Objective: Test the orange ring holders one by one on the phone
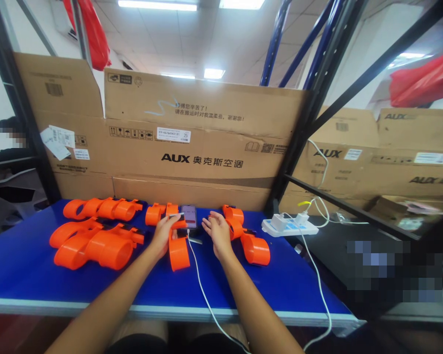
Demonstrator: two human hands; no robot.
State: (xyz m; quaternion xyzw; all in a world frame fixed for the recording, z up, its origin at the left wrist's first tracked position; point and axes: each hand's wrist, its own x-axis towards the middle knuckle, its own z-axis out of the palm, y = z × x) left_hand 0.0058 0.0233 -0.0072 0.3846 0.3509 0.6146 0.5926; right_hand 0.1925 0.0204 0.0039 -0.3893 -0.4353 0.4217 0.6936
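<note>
My left hand (162, 237) is closed around an orange plastic piece (179, 254) with a wide ring hanging below and a black part near its top. My right hand (219, 234) is raised a little to the right, fingers loosely bent and apart, with nothing plainly in it. Between and behind the hands lies a phone (188, 212) with a lit screen, a white cable (203, 290) running from it towards me. Similar orange ring pieces (256, 249) lie just right of my right hand. Another pair (154, 215) lies behind my left hand.
More orange ring pieces (110, 248) lie in two rows at the left of the blue table (158, 290). A white power strip (290, 226) with plugs and cables sits at the right. Behind stands a large cardboard sheet (206, 132) between dark rack posts (299, 128).
</note>
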